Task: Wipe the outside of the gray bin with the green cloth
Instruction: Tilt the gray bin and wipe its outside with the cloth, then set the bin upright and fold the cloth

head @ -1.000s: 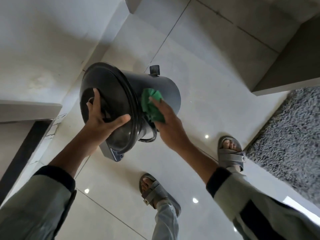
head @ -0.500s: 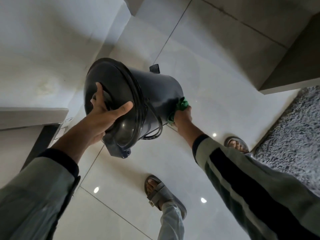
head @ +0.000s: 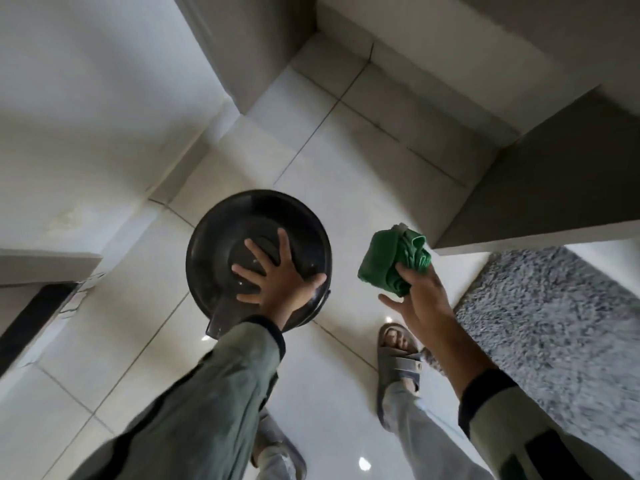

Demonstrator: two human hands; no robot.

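The gray bin (head: 225, 233) stands upright on the tiled floor, seen from straight above, so only its dark round lid shows and its side wall is hidden. My left hand (head: 277, 282) lies flat on the lid with fingers spread. To the right of the bin, my right hand (head: 419, 299) holds the bunched green cloth (head: 391, 261) in the air, clear of the bin.
A shaggy grey rug (head: 554, 327) covers the floor at right, beside a low ledge (head: 519, 237). White walls (head: 86, 116) close in on the left and behind. My feet in grey sandals (head: 398, 362) stand on the tiles just below the bin.
The bin went from tilted in my left hand to standing upright on the floor. My right hand pulled the cloth off the bin's side and lifted it away to the right.
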